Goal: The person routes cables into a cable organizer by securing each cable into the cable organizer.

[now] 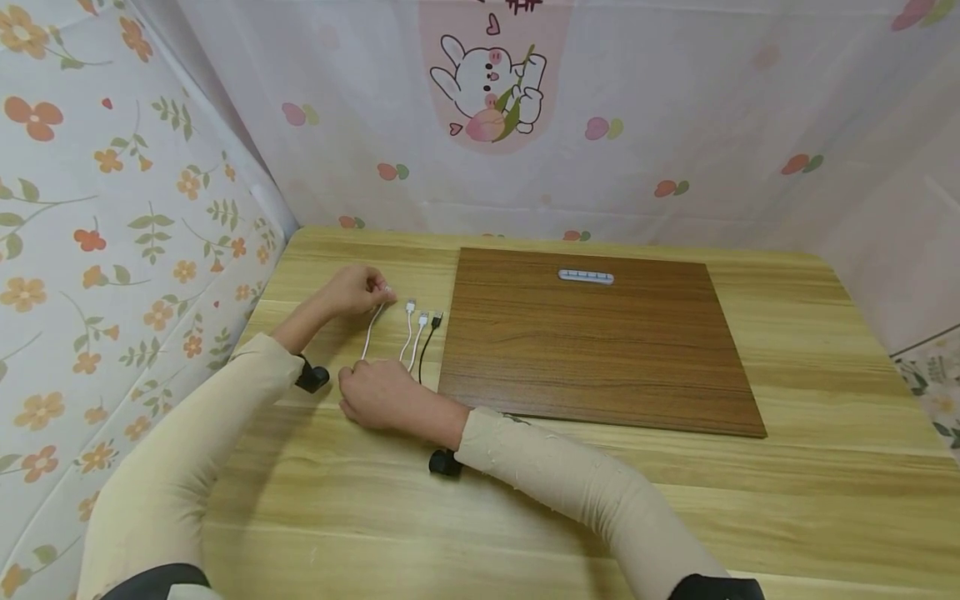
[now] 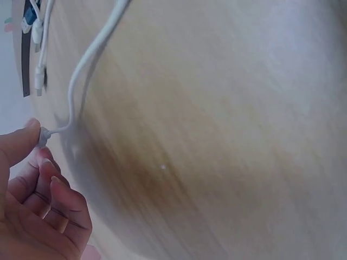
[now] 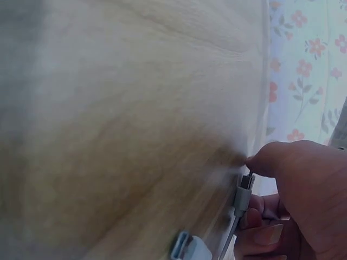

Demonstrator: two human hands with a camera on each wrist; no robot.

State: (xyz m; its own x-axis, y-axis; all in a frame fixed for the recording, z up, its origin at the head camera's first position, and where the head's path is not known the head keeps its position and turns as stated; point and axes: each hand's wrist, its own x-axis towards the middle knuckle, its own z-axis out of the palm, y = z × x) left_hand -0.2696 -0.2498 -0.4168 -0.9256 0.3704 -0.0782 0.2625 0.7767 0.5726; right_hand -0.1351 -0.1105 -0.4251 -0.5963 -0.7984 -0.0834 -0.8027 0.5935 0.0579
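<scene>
A white USB cable runs between my two hands at the left of the table. Thumb and fingertip of my left hand pinch its far end; in the left wrist view this white plug is mostly covered and the cord bends upward. My right hand is at the near end, where its thumb and fingers hold a slim plug with a metal tip. Beside that plug lies a white connector. Right of the hands, two more white cables and a black cable lie side by side; their near ends are hidden.
A dark brown wooden board lies right of the cables. Near its far edge sits a small pale-blue strip with segments. Patterned cloth hangs behind the table and along its left side.
</scene>
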